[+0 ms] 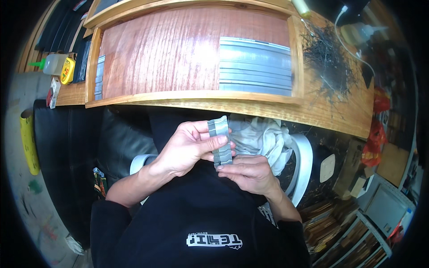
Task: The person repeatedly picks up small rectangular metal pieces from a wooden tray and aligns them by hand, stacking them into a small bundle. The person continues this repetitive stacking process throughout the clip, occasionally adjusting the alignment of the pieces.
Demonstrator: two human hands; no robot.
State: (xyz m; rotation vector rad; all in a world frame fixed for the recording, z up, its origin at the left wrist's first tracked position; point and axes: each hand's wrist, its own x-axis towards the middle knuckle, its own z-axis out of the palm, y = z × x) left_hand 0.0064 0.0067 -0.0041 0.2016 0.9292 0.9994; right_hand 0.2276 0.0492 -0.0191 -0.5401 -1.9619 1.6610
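Note:
Above my lap, my left hand [185, 149] is closed round a small bundle of thin grey strips [219, 129], its thumb pressed across the face. The bundle stands roughly upright, with uneven, stepped ends. My right hand [252, 172] pinches its lower end between thumb and fingers. Beyond my hands lies a shallow wooden tray [196, 95] with a reddish wood-grain bottom. Grey strips [255, 67] lie in close rows at its right side, and a narrow group shows at its left end. What the strips are made of I cannot tell.
A tangled heap of thin dark slivers [328, 62] lies on the wooden table [353, 116], right of the tray. A yellow tape measure [67, 70] and a green-tipped bottle [54, 64] stand left. White cloth [263, 138] hangs beside a white chair arm [304, 165]. Wood pieces [335, 219] fill the lower right.

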